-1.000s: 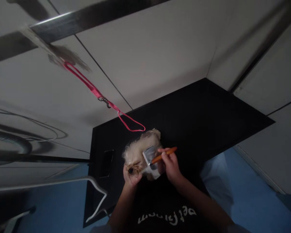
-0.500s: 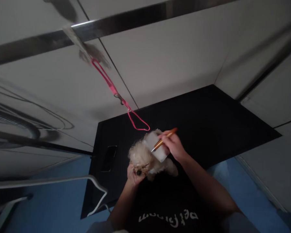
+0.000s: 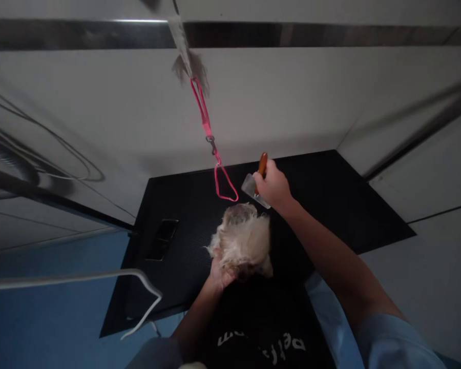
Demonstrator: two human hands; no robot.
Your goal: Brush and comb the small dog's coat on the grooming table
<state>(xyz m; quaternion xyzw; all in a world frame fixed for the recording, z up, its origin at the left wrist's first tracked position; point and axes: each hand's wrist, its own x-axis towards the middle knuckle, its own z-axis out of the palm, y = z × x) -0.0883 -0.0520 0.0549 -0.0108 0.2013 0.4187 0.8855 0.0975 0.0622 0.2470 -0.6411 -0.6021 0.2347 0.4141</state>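
A small cream-coloured dog [image 3: 246, 238] is on the black table [image 3: 192, 205], close against my apron, its head lowered. Under the dog's muzzle, my left hand [image 3: 221, 274] is closed around the fur; part of the fingers is hidden by it. My right hand [image 3: 274, 184] grips a slicker brush by its orange-brown wooden handle [image 3: 263, 163]. The brush's pale, flat head [image 3: 251, 190] is apart from the dog, just beyond its back.
A pink grooming loop [image 3: 226, 184] hangs from a metal rail [image 3: 230, 35] beside the dog. A dark phone-like slab [image 3: 162, 240] lies on the table's left side. A white curved bar [image 3: 138, 277] crosses at lower left, with a hose [image 3: 11, 159] above.
My right hand has lifted the slicker brush off the dog's coat and moved it away from me. The dog's head has turned downward in my left hand. The view has rotated slightly.
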